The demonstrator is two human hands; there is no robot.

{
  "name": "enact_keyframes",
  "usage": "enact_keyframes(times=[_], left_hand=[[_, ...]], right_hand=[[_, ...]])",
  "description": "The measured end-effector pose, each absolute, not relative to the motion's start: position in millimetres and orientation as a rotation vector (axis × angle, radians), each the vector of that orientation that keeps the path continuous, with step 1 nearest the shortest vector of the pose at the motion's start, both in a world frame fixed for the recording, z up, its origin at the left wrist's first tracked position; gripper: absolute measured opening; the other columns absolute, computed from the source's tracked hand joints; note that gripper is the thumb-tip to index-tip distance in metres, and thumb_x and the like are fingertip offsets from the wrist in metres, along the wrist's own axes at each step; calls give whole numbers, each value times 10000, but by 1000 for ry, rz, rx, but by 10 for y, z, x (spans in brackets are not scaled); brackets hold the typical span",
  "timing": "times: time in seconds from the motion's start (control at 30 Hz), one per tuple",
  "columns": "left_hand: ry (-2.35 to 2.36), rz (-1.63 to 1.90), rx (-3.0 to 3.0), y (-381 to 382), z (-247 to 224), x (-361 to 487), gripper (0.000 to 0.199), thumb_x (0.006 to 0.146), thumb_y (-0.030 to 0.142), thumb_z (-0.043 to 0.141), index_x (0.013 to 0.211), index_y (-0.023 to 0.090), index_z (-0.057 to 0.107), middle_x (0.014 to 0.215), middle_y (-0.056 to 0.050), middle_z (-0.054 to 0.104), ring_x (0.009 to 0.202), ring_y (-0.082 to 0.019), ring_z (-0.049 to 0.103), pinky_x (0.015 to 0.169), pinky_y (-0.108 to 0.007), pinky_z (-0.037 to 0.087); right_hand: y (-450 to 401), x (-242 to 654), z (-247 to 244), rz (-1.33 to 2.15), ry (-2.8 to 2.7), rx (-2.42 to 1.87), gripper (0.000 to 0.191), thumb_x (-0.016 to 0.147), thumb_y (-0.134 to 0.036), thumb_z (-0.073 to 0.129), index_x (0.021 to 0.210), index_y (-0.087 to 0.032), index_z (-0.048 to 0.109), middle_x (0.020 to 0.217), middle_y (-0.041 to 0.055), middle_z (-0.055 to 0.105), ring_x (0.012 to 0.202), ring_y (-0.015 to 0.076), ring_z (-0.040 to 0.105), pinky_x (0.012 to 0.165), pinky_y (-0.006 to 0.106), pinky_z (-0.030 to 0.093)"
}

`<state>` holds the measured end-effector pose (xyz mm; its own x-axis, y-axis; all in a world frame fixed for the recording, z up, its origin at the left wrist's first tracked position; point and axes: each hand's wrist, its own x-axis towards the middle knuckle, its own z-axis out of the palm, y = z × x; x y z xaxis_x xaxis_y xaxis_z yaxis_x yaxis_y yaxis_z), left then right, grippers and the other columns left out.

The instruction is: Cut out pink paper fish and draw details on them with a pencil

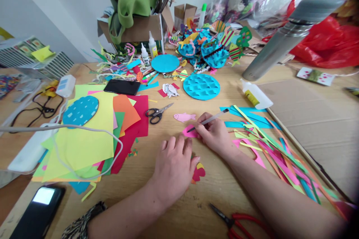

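My right hand (214, 134) grips a slim pen (213, 117), its dark tip resting on a small bright pink paper piece (189, 130). Flat on the table, my left hand (175, 160) has its fingers stretched out, the fingertips at the lower edge of that pink piece. Just above lies a pale pink paper fish (184, 117) with drawn lines. Red and yellow paper cutouts (199, 172) lie beside my left thumb, partly covered by it. Black-handled scissors (158, 113) rest up and to the left. Red-handled scissors (238, 222) lie at the bottom edge.
Coloured paper sheets (92, 145) are stacked at left under a white cable (120, 153). Paper strips (280, 153) spread at right beside flat cardboard (314, 119). A glue bottle (258, 95) lies near a steel flask (277, 48). Blue discs (201, 86) and a phone (122, 87) sit farther back.
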<state>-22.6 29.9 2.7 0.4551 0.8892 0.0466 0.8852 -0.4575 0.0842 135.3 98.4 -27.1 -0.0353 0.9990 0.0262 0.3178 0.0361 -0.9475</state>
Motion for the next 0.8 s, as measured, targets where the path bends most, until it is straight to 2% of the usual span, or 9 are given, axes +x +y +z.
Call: enact_keyframes(times=[0.8], left_hand=[[1603,142,2642,290,25,-230,419,977,417,505,1282,140,584,1281,-116,599,1004,-274,532,807,-448,456]], right_hand=[[976,1370,-279,1015,-1507,-1412,78,797,-215,579,725,-200,554,575,-33,575,470,119,513,447,232,359]])
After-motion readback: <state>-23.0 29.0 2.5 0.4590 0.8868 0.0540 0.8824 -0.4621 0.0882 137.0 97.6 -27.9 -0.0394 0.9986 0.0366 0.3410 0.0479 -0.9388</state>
